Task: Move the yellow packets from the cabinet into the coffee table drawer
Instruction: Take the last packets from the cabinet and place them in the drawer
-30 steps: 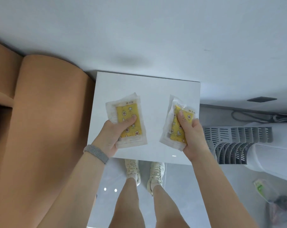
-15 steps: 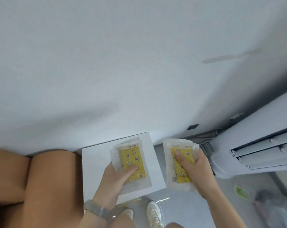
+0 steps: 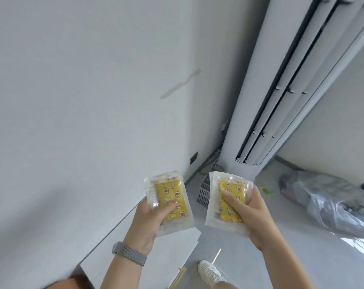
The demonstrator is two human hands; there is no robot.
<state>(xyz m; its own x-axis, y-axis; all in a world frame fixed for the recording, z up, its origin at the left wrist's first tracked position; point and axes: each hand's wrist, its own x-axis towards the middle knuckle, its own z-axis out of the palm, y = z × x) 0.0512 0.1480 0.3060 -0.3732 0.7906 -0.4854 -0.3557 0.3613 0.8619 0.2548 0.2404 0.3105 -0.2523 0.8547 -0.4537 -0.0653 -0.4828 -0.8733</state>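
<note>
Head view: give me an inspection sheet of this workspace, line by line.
Surface: white cabinet top below the hands, bare where visible.
Job's things: two yellow packets in clear wrappers, left packet, right packet; coffee table drawer not in view.
Clutter: plastic-wrapped bundle on the floor; green scrap.
Hands: left hand grips the left packet; right hand grips the right packet.
Cables: cable along the wall base.
Surroundings: white wall; standing air conditioner; grey floor.
</note>
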